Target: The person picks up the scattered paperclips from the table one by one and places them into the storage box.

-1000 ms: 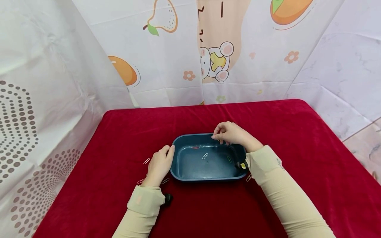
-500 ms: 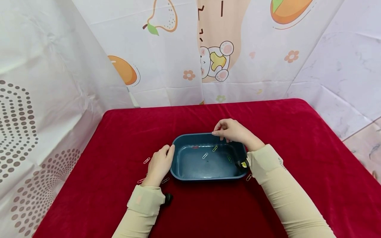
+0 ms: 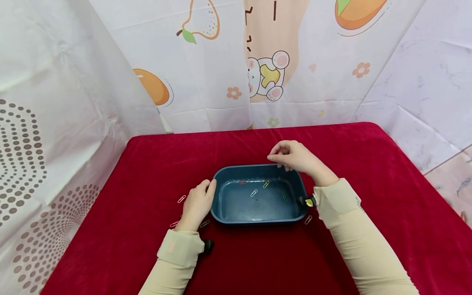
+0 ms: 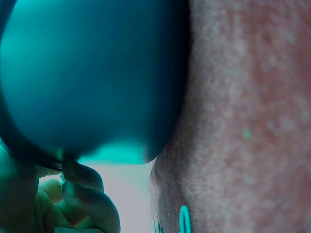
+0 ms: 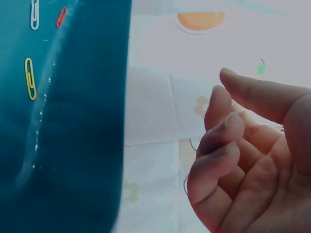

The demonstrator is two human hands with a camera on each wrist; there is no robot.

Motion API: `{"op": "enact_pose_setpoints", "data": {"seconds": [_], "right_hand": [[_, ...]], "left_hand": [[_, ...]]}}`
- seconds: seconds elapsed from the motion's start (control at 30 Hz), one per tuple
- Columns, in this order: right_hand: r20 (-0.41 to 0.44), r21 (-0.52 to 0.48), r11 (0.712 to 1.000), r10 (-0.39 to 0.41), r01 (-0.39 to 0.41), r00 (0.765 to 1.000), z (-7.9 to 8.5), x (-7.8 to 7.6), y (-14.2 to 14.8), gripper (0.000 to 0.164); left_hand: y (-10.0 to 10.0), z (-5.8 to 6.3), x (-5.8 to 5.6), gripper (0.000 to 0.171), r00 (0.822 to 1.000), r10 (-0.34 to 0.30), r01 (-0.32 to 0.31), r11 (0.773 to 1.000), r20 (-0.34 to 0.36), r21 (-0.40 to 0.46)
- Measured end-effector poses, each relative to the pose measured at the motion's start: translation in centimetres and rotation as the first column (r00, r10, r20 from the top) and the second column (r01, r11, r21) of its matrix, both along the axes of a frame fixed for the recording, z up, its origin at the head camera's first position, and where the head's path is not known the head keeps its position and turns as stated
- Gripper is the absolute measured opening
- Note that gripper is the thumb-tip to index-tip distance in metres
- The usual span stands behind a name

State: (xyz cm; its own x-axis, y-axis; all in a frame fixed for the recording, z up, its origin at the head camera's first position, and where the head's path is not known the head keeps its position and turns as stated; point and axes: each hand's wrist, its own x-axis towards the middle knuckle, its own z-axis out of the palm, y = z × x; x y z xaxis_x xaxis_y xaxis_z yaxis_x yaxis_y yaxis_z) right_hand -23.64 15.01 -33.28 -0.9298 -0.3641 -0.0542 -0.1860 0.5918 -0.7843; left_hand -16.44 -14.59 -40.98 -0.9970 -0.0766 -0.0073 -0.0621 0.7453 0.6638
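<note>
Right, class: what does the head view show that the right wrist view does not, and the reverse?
Only the head view: the left hand holding the tray, the green paper clip inside, and more clips on the red cloth.
Only the right wrist view: the palm of the right hand.
Both: that hand, the tray, plus its white clip, red clip and yellow clip.

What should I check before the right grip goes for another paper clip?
1. Right grip empty: ok, nothing shows in it.
2. Left grip steadying the tray: ok, it holds the left rim.
3. Yellow clip inside: ok, on the tray's floor.
4. Corner clip accessible: ok, uncovered on the red cloth.
5. Right grip at that clip: not ok, it's near the far rim.
6. Full clip count at left: cannot tell, left grip blocks part.
</note>
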Motion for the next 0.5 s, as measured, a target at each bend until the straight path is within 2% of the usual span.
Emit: {"op": "enact_pose_setpoints", "data": {"seconds": [0.5], "right_hand": [[0.006,0.032,0.999,-0.035,0.035,0.999,0.8,1.8,2.8,0.026]], "left_hand": [[-0.1,-0.2,-0.1,0.039,1.0,0.008,-0.008,1.0,0.003,-0.007]]}}
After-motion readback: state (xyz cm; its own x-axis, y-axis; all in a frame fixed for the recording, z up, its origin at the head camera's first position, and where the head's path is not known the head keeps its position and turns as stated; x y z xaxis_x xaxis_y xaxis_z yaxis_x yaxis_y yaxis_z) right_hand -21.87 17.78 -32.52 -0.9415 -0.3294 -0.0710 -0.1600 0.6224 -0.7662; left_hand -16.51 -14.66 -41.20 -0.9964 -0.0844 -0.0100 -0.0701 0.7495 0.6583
